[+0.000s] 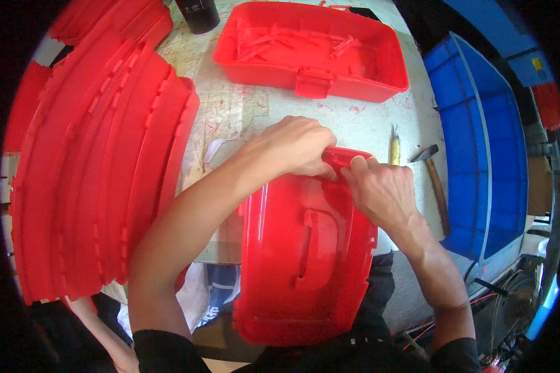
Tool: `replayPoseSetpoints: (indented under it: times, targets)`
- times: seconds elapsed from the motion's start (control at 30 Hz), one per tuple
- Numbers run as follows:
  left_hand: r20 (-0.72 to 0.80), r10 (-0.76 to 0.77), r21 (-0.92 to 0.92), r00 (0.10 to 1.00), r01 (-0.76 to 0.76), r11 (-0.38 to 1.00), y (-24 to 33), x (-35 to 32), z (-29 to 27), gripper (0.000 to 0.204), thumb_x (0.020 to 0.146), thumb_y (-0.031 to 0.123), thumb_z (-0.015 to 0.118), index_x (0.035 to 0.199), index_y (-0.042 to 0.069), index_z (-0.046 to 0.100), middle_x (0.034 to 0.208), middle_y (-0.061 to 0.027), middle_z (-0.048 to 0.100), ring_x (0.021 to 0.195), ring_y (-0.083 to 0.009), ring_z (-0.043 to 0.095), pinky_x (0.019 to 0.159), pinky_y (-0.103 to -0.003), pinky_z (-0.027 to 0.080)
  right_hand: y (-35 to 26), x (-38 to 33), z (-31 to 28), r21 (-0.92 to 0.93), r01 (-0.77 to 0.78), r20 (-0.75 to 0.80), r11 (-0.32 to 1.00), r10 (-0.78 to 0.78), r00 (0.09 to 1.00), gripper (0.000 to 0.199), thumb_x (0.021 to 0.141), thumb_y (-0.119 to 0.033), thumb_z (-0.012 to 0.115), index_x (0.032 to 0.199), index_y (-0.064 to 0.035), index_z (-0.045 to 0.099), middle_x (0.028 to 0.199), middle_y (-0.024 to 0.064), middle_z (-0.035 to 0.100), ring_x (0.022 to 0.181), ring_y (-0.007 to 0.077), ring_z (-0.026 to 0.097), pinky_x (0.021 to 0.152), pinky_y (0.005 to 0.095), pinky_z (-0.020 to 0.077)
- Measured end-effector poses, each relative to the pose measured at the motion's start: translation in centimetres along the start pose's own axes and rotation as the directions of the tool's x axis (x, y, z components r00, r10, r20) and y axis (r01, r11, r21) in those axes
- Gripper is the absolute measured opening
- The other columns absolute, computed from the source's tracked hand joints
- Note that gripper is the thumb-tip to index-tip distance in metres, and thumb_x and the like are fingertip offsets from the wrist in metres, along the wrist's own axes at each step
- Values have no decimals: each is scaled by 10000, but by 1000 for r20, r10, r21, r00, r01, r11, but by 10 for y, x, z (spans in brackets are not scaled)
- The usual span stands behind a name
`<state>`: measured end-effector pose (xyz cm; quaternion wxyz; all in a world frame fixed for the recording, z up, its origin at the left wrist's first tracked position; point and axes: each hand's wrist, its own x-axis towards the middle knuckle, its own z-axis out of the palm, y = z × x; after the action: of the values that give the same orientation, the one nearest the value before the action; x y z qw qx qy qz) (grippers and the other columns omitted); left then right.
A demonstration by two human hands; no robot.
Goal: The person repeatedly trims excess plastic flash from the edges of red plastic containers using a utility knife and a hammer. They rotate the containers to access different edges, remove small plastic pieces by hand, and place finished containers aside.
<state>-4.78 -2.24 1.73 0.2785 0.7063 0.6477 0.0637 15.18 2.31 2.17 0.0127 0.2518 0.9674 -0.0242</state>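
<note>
A red plastic lid [274, 248] with a raised curved ridge in its middle lies tilted toward me. Its near end reaches past the table edge over my lap. My left hand [302, 146] is closed around the lid's far end, its fingertips hidden under the palm. Right beside it, my right hand [382, 189] grips the far right corner, fingers curled and thumb pressed on the rim. Whether a small part sits between the fingers is hidden.
A red box [311, 87] holding red plastic scraps stands beyond the lid. Stacked red lids [106, 161] crowd the left. On the right lie a yellow-handled knife [395, 149], a hammer [438, 193] and a blue crate [479, 149]. A black cup [199, 15] stands far left.
</note>
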Motion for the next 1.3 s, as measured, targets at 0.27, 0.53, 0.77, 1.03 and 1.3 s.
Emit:
replayPoseSetpoints:
  times: [0.27,0.53,0.77,1.03,1.3]
  targets:
    - [-23,-34,2,999,34,999,-1,0,8,444,762,439,772,875,13,715,828,-262,684,860,-436,677,764,-508,540,0,-1,0,-35,51,-10,998,-51,999,243,961,-234,579,793,-60,601,695,132,679,593,274,699,511,397,534]
    - [-92,-40,43,995,44,998,1,-6,11,336,787,350,727,823,16,726,781,-258,676,834,-435,679,760,-505,545,-2,0,6,-20,50,-51,999,-51,997,290,992,-295,569,800,-78,580,679,113,671,551,253,670,485,375,512]
    - [-186,-70,96,980,89,991,4,-11,14,286,777,303,707,813,20,725,800,-257,678,825,-437,678,760,-506,549,-17,5,3,-35,-54,-45,998,52,998,280,993,-266,562,788,-76,573,658,120,661,562,285,680,491,400,519]
    - [-252,-45,157,967,87,984,8,-11,20,263,778,271,693,782,8,714,798,-261,674,812,-437,673,741,-510,546,-12,17,-5,-70,10,125,997,-1,992,97,857,-110,581,832,-37,640,738,147,700,671,292,728,572,394,573]
    - [-241,-34,128,970,67,989,10,-9,17,296,768,290,695,763,-4,722,783,-269,672,809,-429,682,752,-503,550,8,28,-7,-218,243,24,945,-244,970,132,866,-157,594,843,-40,649,802,157,720,663,297,722,564,405,569]
